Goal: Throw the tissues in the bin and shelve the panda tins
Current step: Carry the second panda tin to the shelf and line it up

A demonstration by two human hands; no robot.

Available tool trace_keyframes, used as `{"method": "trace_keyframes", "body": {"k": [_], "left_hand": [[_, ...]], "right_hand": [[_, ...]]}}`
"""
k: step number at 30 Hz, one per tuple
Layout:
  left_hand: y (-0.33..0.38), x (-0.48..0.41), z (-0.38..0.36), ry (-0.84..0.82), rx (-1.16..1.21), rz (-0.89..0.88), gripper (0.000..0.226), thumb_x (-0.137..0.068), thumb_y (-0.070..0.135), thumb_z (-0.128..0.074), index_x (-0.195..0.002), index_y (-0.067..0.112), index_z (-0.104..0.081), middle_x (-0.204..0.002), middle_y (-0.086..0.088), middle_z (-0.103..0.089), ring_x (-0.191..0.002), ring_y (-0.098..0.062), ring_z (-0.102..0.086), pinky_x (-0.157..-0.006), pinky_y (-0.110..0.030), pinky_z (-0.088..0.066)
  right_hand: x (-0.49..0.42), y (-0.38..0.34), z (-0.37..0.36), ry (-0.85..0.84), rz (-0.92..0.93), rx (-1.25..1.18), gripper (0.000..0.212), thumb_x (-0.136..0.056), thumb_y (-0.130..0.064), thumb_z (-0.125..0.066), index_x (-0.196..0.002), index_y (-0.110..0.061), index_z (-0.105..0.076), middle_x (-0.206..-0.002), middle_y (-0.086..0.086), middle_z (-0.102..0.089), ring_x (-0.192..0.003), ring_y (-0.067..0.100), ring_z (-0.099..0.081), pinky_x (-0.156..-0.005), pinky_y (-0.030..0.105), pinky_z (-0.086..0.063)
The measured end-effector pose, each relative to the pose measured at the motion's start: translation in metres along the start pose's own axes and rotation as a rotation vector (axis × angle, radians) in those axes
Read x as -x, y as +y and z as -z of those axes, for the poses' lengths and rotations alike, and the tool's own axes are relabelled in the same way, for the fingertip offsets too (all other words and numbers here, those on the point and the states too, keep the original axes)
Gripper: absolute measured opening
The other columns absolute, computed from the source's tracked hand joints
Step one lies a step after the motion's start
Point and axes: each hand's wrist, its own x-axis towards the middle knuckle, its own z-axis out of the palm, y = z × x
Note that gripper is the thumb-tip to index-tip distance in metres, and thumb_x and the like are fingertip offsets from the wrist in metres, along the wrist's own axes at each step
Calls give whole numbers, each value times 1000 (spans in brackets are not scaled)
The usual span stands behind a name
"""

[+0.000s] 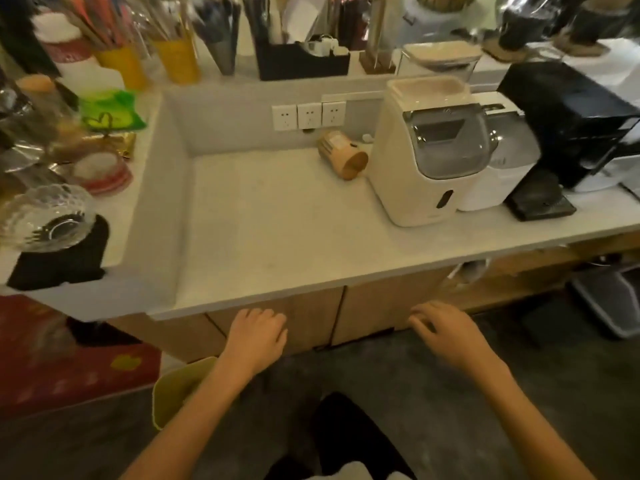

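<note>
My left hand (258, 336) and my right hand (441, 325) hover palm down below the front edge of the white counter (277, 237), in front of the wooden cabinet doors (311, 317). Both hold nothing, with the fingers loosely spread. A pale green bin (173, 389) stands on the floor under my left forearm, which covers part of it. One tan cylindrical tin (343, 154) lies on its side near the counter's back wall, its open end toward me. I cannot see a panda on it. No tissues show on the counter.
A cream appliance (426, 161), a white one and a black machine (568, 123) crowd the counter's right side. The raised shelf (117, 188) on the left carries a glass bowl (45, 220) and packets. Cups of utensils line the back ledge. A red box (69, 358) sits low left.
</note>
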Motion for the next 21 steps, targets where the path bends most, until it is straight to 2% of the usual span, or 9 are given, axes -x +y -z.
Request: {"method": "trace_keyframes", "body": {"k": [4,7,9,12,15,18,21], "left_hand": [[-27,-68,16,-13,28,3,32,-100,36,-39,-115,21,-62,-115,-3,-68,-102,-25,-65,-89,-40,-49],[-44,-134,32,19,22,38,31,-100,36,-40,-113,23,-65,-113,-1,-69,-98,-23,-66,-83,-37,-48],[-50,-185,46,58,-53,59,30,-100,34,-40,-111,21,-65,-110,-1,-69,-98,-24,-67,-82,-37,-48],[-53,-252,68,56,-76,109,28,-99,30,-40,-108,17,-64,-104,-3,-69,-95,-27,-66,-81,-37,-47],[-52,-313,84,96,-2,165,29,-99,29,-41,-107,16,-64,-101,-3,-68,-92,-27,-66,-80,-36,-46],[-50,-363,97,82,222,231,31,-100,34,-44,-113,15,-65,-109,-7,-69,-99,-30,-67,-84,-37,-50],[-49,-407,103,60,349,292,34,-101,36,-45,-119,13,-62,-116,-9,-68,-105,-31,-66,-85,-37,-52]], "right_hand": [[-47,2,2,-4,-57,-173,36,-100,-41,-50,-125,-19,-64,-125,1,-65,-112,21,-61,-92,37,-51],[-104,-1,10,7,-92,-302,39,-99,-48,-47,-126,-23,-63,-127,-2,-65,-116,17,-59,-92,33,-48],[-153,-1,19,21,-77,-308,43,-99,-51,-44,-129,-25,-61,-131,-3,-63,-120,16,-57,-97,35,-47],[-232,2,43,52,-5,-288,42,-101,-45,-46,-129,-19,-62,-132,1,-64,-121,19,-57,-100,35,-44],[-315,-1,72,114,35,-315,38,-101,-39,-49,-125,-15,-65,-127,5,-67,-117,24,-60,-98,37,-45],[-393,-11,95,148,52,-325,36,-99,-39,-50,-119,-17,-68,-119,7,-70,-108,27,-63,-90,42,-51],[-467,-28,109,117,6,-465,32,-97,-37,-49,-115,-18,-68,-112,9,-72,-99,27,-66,-82,39,-53]]}}
